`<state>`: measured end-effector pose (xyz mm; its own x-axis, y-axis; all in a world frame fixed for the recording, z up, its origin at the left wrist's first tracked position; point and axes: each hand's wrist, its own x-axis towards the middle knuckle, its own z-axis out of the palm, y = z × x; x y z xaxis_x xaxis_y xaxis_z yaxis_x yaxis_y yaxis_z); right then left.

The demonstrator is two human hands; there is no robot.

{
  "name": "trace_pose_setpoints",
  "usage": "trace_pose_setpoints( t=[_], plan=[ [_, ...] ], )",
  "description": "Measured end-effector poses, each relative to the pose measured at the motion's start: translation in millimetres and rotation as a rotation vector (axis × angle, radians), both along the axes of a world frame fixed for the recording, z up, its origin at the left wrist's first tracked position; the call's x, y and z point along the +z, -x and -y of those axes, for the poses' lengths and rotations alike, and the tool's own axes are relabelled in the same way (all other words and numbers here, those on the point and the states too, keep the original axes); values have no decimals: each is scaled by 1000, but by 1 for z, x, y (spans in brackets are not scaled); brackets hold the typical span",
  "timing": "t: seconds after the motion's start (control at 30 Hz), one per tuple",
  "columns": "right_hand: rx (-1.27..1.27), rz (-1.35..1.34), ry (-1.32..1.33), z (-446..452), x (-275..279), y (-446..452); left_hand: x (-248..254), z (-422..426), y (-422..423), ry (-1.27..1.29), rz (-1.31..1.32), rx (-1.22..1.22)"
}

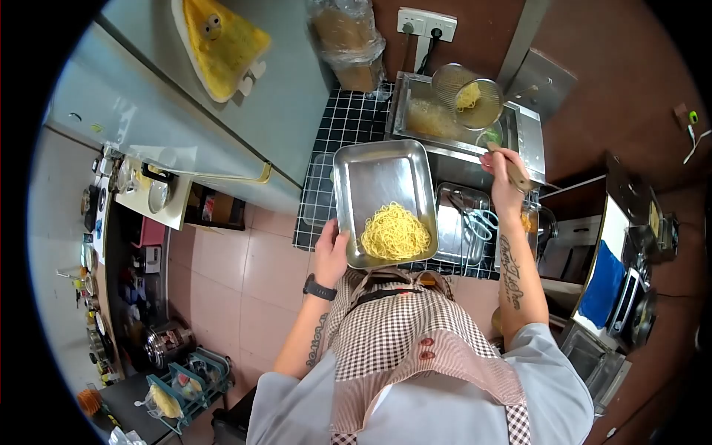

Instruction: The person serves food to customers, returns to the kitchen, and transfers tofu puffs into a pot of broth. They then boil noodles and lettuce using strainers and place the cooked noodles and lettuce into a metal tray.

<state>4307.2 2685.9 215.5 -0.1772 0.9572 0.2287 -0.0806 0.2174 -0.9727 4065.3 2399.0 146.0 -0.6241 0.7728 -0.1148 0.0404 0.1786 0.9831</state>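
My left hand [331, 251] grips the lower left edge of a shallow metal tray [380, 170]. A mound of yellow noodles [395, 233] lies in the tray's near end. With my right hand [507, 178] I hold a wire-mesh strainer [486, 113] by its wooden handle. A small clump of noodles [468, 96] sits in the mesh. The strainer is over a metal cooker [430, 119] with cloudy, bubbling liquid, where something green shows near the rim. The fingers of my left hand are partly hidden beneath the tray.
Below the cooker, a smaller metal tray [449, 233] holds blue-handled scissors [482, 224]. A black-and-white tiled counter [348, 119] runs along the left. A fridge [289, 89] stands at left, and a wall socket [426, 24] with plugged cords is behind the cooker.
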Motion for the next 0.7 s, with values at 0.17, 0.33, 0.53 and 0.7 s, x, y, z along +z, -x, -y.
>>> trace_pose_setpoints(
  t=[0.17, 0.33, 0.53, 0.7],
  plan=[
    [0, 55, 149, -18, 20, 1, 15, -10, -3, -2, 28, -12],
    [24, 19, 122, -27, 5, -5, 16, -16, -1, -16, 40, -86],
    [41, -35, 95, -28, 23, -8, 14, -26, -2, 28, -26, -82],
    [39, -69, 92, -25, 46, -8, 6, -30, -3, 4, -2, -114]
  ],
)
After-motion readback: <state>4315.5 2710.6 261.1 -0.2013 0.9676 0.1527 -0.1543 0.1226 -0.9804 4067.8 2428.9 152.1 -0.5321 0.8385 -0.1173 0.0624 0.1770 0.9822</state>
